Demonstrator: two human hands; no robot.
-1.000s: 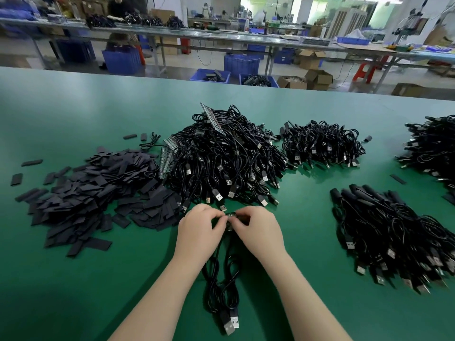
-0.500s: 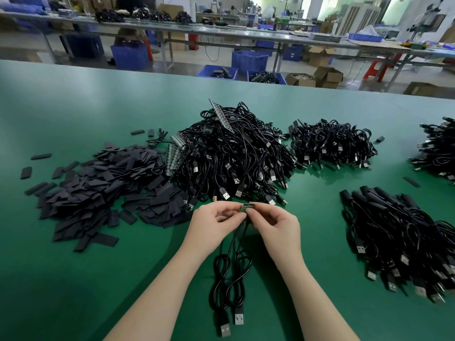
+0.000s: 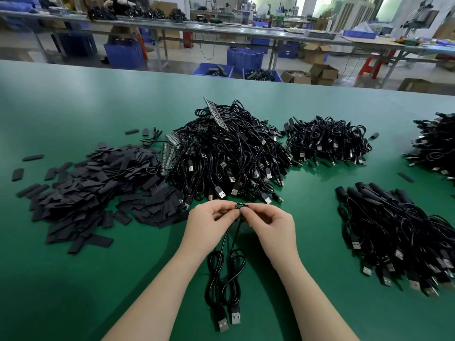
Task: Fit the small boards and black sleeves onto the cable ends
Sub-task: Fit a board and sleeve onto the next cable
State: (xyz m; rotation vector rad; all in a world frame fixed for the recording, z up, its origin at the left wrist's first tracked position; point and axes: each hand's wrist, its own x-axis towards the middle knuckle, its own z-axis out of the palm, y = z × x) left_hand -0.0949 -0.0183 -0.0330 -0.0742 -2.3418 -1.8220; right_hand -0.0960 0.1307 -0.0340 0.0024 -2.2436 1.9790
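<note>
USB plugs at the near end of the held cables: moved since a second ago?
Yes. The USB plugs now lie farther toward the far side, closer to the big cable pile, drawn along as both hands rose.

Both forearms are bare to the frame edge, and the hands [image 3: 236, 225] wear no gloves, rings or watch.

cables [image 3: 225, 271]: glossy blk plastic | sleeves [image 3: 86, 190]: matt blk | table [image 3: 73, 279]: matt green

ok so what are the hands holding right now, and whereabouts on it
Both hands pinch a small green board between thumb and fingertips: the left hand at its left end, the right hand at its right. Two black cables hang below.
</note>
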